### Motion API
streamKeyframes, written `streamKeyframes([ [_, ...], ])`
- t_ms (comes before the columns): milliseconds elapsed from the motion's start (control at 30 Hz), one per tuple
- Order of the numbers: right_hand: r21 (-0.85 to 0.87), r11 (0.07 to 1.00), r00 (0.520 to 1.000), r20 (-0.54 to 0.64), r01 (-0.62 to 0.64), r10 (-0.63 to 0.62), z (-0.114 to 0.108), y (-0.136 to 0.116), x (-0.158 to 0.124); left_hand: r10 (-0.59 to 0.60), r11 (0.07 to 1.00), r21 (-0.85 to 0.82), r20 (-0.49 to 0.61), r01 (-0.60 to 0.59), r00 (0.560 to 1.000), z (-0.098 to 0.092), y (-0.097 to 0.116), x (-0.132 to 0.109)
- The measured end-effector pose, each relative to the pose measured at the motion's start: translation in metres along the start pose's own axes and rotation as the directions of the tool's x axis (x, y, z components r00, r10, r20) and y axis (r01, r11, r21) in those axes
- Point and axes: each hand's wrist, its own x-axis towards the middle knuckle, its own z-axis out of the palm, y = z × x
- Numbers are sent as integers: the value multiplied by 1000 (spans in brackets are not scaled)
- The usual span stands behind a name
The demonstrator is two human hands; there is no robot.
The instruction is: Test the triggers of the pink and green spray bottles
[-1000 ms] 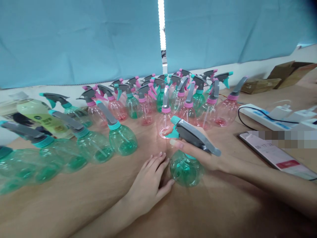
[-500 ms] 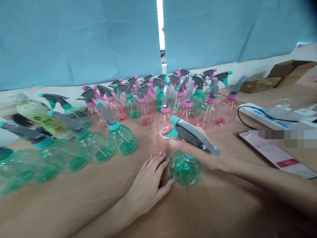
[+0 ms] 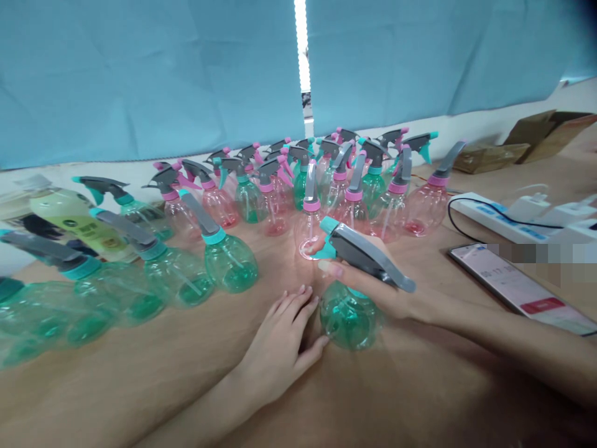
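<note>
A green see-through spray bottle (image 3: 351,320) with a grey and turquoise trigger head stands in front of me. My right hand (image 3: 373,283) is wrapped round its neck just under the head, with a finger near the turquoise trigger. To the left of the bottle, my left hand (image 3: 284,342) rests on the tabletop with its fingers stretched out. Its thumb tip reaches close to the bottle's base; whether they touch I cannot tell. Just behind the held bottle stands a pink spray bottle (image 3: 311,225).
Green spray bottles (image 3: 231,264) line the left side, and several pink and green ones crowd the back. A large labelled bottle (image 3: 79,218) stands far left. On the right are a phone (image 3: 517,286), a power strip (image 3: 494,218) with cables, and cardboard boxes (image 3: 489,158).
</note>
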Motion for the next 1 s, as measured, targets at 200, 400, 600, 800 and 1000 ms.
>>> streamKeyframes([
  [200, -46, 996, 997, -16, 74, -74, -1, 14, -4, 3, 1000, 0, -18, -3, 1000, 1, -1, 0],
  [400, -110, 985, 991, 0, 132, -133, -3, 16, -4, 10, 1000, 23, -9, -10, 1000, 1, -1, -1],
  [600, -122, 984, 991, 12, 131, -131, -4, 11, -3, 12, 1000, 4, -25, -11, 1000, 2, -2, -1],
  [800, 17, 1000, 1000, -16, 26, -25, 1, 6, -2, 8, 1000, -4, -29, -8, 1000, 2, -1, -1],
  [1000, 61, 998, 1000, -14, -11, 12, 3, 1, 0, 3, 1000, 21, -6, -3, 1000, 0, 0, -1],
])
